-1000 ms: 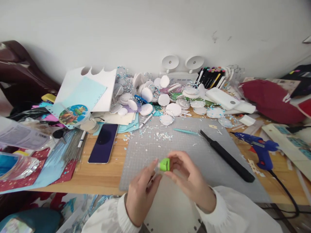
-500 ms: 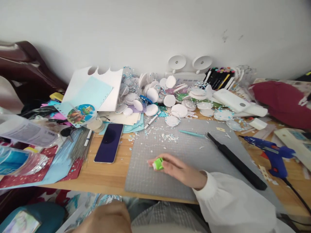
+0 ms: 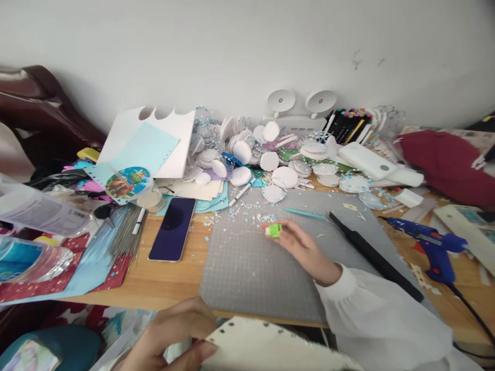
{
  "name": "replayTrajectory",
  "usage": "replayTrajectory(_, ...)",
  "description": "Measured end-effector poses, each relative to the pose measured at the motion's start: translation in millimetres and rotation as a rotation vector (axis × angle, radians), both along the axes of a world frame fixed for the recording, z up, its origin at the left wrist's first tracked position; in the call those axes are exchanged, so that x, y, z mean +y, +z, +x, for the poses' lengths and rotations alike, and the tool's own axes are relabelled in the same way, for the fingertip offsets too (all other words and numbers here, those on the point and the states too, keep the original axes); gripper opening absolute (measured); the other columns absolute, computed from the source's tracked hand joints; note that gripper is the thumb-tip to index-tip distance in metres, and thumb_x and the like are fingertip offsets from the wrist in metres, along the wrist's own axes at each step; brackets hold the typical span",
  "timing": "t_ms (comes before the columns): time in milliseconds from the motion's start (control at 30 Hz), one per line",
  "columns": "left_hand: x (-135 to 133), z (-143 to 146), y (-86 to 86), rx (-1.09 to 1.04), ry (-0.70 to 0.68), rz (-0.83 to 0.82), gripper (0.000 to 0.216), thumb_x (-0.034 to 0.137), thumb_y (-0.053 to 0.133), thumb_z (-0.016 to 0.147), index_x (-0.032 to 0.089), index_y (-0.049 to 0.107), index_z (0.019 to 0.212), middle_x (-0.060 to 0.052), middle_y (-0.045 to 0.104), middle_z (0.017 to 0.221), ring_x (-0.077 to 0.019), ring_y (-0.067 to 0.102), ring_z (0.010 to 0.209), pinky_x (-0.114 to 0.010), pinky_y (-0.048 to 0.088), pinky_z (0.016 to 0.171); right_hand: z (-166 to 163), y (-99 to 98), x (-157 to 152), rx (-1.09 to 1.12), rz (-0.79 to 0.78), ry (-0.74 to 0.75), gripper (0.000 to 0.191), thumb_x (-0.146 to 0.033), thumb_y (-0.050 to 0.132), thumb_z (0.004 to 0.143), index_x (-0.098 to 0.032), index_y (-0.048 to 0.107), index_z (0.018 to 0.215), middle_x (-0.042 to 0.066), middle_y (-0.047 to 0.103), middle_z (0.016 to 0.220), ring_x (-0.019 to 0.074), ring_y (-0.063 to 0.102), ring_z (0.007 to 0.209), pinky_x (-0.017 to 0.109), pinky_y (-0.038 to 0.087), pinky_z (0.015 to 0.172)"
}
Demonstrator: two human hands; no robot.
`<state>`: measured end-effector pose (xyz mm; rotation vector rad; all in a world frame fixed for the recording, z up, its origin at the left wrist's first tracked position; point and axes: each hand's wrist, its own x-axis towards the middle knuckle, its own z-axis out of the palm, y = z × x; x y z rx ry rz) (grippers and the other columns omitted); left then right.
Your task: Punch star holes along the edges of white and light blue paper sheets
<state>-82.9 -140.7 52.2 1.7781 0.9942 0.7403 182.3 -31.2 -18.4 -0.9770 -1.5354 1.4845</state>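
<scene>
At the bottom edge of the view my left hand (image 3: 178, 330) pinches the corner of a cream paper sheet (image 3: 266, 342). Small shaped holes run along that sheet's edge, and its lower part is cut off by the frame. My right hand (image 3: 303, 247) is closed around a small green and white craft punch (image 3: 275, 231), held over the grey cutting mat (image 3: 243, 273). Tiny white and blue paper bits (image 3: 266, 210) lie scattered on the mat, close to the punch. Beyond my right hand lies a pair of teal tweezers (image 3: 305, 213).
A black stick-like tool (image 3: 375, 257) crosses the mat's right side, beside a blue glue gun (image 3: 429, 239). Left of the mat rests a phone (image 3: 172, 229). White discs (image 3: 285, 176) pile up along the wall. Bottles (image 3: 27, 255) and wires crowd the left.
My left hand has come up into view with the paper sheet. My right hand has moved away from me and slightly right, still holding the punch.
</scene>
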Motion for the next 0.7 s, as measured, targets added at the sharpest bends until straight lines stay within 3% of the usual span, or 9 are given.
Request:
replayTrajectory(167, 8, 8, -16.8, -0.010, 0.154, 0.022, 0.010, 0.016, 0.055, 0.085, 0.019, 0.063, 0.080, -0.005, 0.063, 0.075, -0.0161, 0.060, 0.072, -0.023, 0.050, 0.066, 36, 6.6, 18, -0.179, 0.196, -0.315, 0.028, -0.044, 0.050, 0.089, -0.025, 0.054, 0.109, 0.008, 0.062, 0.107, 0.0213, 0.062, 0.094, 0.042, 0.050, 0.086)
replayTrajectory(233, 11, 14, -28.5, -0.043, 0.250, -0.025, 0.009, 0.020, 0.055, 0.086, 0.018, 0.062, 0.082, -0.005, 0.061, 0.078, -0.0154, 0.059, 0.073, -0.022, 0.049, 0.065, 52, 3.5, 26, -0.464, 0.406, -0.424, 0.029, -0.042, 0.053, 0.087, -0.023, 0.057, 0.108, 0.009, 0.061, 0.104, 0.0231, 0.059, 0.095, 0.042, 0.049, 0.083)
replayTrajectory(300, 15, 22, -40.0, -0.094, 0.343, -0.076, 0.011, 0.025, 0.055, 0.087, 0.018, 0.062, 0.084, -0.005, 0.061, 0.079, -0.0150, 0.058, 0.074, -0.021, 0.048, 0.065, 65, -3.9, 30, -0.688, 0.557, -0.405, 0.030, -0.039, 0.054, 0.086, -0.020, 0.058, 0.109, 0.011, 0.061, 0.101, 0.0251, 0.058, 0.093, 0.044, 0.049, 0.082)
replayTrajectory(400, 20, 34, -52.8, -0.104, 0.424, -0.138, 0.017, 0.032, 0.057, 0.086, 0.016, 0.062, 0.084, -0.005, 0.061, 0.076, -0.0144, 0.057, 0.071, -0.020, 0.047, 0.062, 76, -11.7, 30, -0.820, 0.648, -0.377, 0.031, -0.035, 0.052, 0.087, -0.017, 0.057, 0.112, 0.013, 0.061, 0.102, 0.0287, 0.056, 0.098, 0.049, 0.045, 0.087)
replayTrajectory(567, 25, 49, -59.0, -0.112, 0.488, -0.210, 0.024, 0.039, 0.059, 0.083, 0.015, 0.063, 0.086, -0.003, 0.061, 0.072, -0.0138, 0.056, 0.067, -0.020, 0.047, 0.059, 68, 8.8, 8, -0.806, 0.778, -0.501, 0.031, -0.022, 0.043, 0.091, -0.020, 0.051, 0.121, 0.014, 0.057, 0.112, 0.0277, 0.052, 0.108, 0.047, 0.041, 0.095)
replayTrajectory(700, 29, 58, -59.4, -0.137, 0.473, -0.238, 0.024, 0.039, 0.060, 0.082, 0.015, 0.063, 0.086, -0.003, 0.062, 0.072, -0.0139, 0.057, 0.067, -0.020, 0.047, 0.058, 41, 19.4, -14, -0.758, 0.762, -0.266, 0.034, -0.020, 0.046, 0.089, -0.022, 0.049, 0.122, 0.011, 0.057, 0.114, 0.0266, 0.051, 0.110, 0.045, 0.041, 0.095)
